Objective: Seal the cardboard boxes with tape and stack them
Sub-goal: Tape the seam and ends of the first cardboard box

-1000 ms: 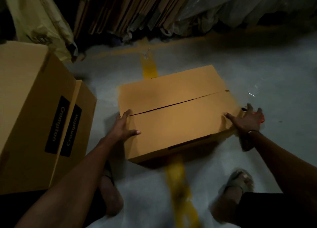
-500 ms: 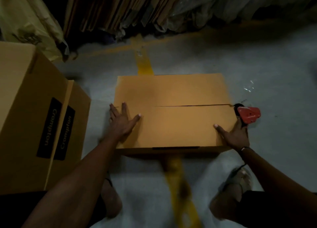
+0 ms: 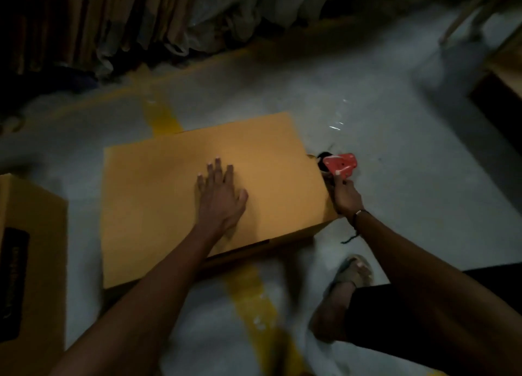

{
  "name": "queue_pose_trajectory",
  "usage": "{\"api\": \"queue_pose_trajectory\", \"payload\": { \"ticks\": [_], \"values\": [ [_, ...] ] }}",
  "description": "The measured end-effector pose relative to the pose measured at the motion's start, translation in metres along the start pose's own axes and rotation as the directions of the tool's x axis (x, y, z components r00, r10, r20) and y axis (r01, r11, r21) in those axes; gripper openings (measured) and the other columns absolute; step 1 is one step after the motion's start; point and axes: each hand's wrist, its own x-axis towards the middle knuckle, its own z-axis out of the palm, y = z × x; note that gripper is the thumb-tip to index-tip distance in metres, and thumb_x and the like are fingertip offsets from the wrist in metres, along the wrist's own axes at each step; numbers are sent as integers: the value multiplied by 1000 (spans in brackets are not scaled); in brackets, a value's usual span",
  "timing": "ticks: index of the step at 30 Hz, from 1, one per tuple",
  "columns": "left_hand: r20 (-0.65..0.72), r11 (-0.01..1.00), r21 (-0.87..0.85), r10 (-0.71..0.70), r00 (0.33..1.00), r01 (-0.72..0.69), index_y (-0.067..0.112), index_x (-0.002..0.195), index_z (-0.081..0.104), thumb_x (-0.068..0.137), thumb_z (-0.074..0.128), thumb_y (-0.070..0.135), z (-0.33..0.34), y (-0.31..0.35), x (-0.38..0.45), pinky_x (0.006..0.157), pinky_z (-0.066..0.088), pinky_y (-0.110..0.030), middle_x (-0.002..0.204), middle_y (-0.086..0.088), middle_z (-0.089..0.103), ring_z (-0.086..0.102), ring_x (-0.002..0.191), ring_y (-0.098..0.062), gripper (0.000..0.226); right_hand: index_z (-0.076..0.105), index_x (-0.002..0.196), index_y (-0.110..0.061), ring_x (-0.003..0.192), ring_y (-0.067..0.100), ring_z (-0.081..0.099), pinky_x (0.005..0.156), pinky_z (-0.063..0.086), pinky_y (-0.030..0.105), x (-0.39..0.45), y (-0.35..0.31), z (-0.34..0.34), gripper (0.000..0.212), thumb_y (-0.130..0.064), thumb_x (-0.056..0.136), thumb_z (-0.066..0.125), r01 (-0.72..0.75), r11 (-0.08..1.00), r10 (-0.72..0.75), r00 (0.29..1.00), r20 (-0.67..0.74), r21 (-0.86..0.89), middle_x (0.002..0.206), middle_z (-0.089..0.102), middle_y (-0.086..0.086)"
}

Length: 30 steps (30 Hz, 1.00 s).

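Two bare hands are working a flat tan cardboard box (image 3: 180, 194) lying on the grey floor: the left hand (image 3: 221, 199) is pressing its flaps down, fingers spread, while the right hand (image 3: 346, 196) is gripping a red tape dispenser (image 3: 340, 164) at the box's right edge, seemingly to start taping.

Flap seam on cardboard box (image 3: 175, 194) lost in blur. Second box (image 3: 31, 262) cut by left edge — label unreadable. Tape dispenser (image 3: 339, 164) partly behind box corner, right hand (image 3: 346, 196) hiding handle.
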Motion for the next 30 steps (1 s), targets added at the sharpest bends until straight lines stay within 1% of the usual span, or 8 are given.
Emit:
{"api": "queue_pose_trajectory", "payload": {
  "ticks": [4,7,10,14,18,21,24,30],
  "values": [
    [-48,985,-33,166,985,-168,20,163,22,102,39,54,23,77,30,127,1,-56,173,-12,0,-2,159,-31,71,58,126,-2,120,42,57,99,43,42,46,29,-10,75,-66,102,27,-96,995,96,992,-80,-2,132,60,27],
    [-60,981,-46,186,981,-189,23,164,18,102,35,58,49,108,50,127,-2,-54,173,-9,-1,-4,159,-28,73,56,137,-6,120,42,57,101,42,41,75,44,-13,84,-72,98,23,-115,992,113,993,-36,-57,131,59,29],
    [-52,982,-2,187,981,-187,25,165,9,103,28,61,76,114,57,127,-3,-54,173,-7,-6,-10,159,-26,74,46,150,-12,122,42,56,97,40,39,105,58,-6,72,-63,104,23,-151,987,151,988,2,-45,133,56,28],
    [-86,985,0,171,982,-171,26,165,8,103,24,61,96,109,58,128,-5,-50,173,-4,-7,-11,159,-22,73,53,141,-7,122,40,56,96,40,39,138,71,13,85,-71,101,15,-181,981,183,983,21,-76,135,56,28],
    [-111,984,2,176,978,-177,26,166,9,103,25,60,100,108,60,128,-5,-49,173,-3,-6,-11,159,-21,73,54,136,-4,122,40,55,103,43,45,152,75,35,85,-73,93,27,-242,968,241,970,-22,-71,134,58,22],
    [-111,984,-10,175,978,-177,26,166,9,103,25,59,102,109,60,128,-5,-49,173,-3,-7,-12,159,-19,73,43,145,-5,134,45,44,113,33,60,163,82,47,92,-74,86,24,-274,956,271,962,-37,-102,146,46,25],
    [-98,984,-16,173,980,-175,27,166,7,103,25,60,102,108,60,128,-5,-49,173,-2,-9,-15,158,-18,73,39,148,-11,141,42,34,116,20,58,168,73,52,83,-73,97,21,-324,933,314,946,-86,-157,151,39,24],
    [-97,983,-36,174,980,-178,26,166,10,102,25,60,103,107,61,127,-7,-47,173,-3,-7,-14,159,-18,74,57,138,-11,137,38,43,117,10,59,158,59,27,92,-73,97,4,-347,910,322,936,-139,-228,143,52,22]
  ]
}}
